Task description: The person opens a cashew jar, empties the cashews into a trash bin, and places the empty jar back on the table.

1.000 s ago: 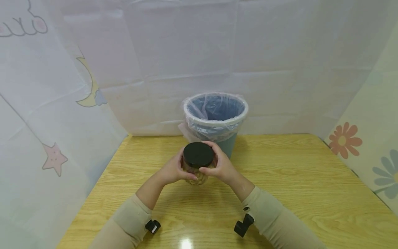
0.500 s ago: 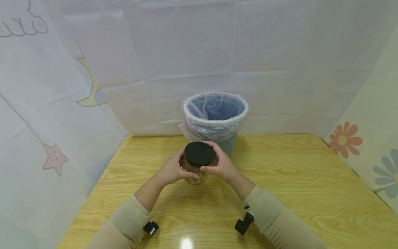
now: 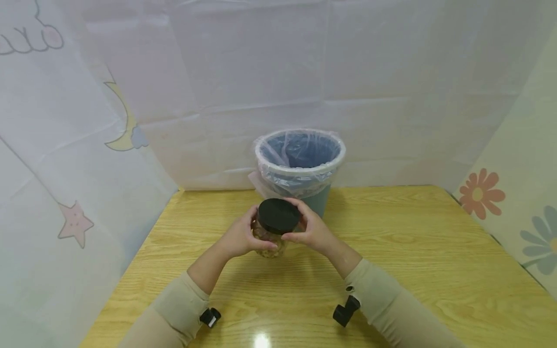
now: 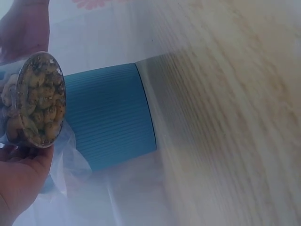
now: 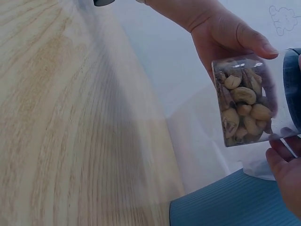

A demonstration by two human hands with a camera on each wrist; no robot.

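A clear jar of nuts point(image 5: 244, 103) with a black lid point(image 3: 278, 216) is held above the table, in front of the bin. My left hand point(image 3: 240, 238) grips its side, with the thumb across the front of the clear body. On the other side my right hand point(image 3: 314, 233) grips it near the top, its thumb just under the lid's edge. Some right-hand fingers are hidden behind the jar. In the left wrist view, the jar's round base point(image 4: 41, 100) shows the nuts through it. The lid sits on the jar.
A blue bin point(image 3: 319, 200) with a clear plastic liner point(image 3: 296, 181) and a white rim stands just behind the jar. It stands on a wood-grain table point(image 3: 404, 251). White patterned sheets point(image 3: 217, 72) hang behind the table and at both sides.
The jar tilts slightly, its base shifting a little to the left. The right forearm has moved slightly right. Both hands keep their hold.
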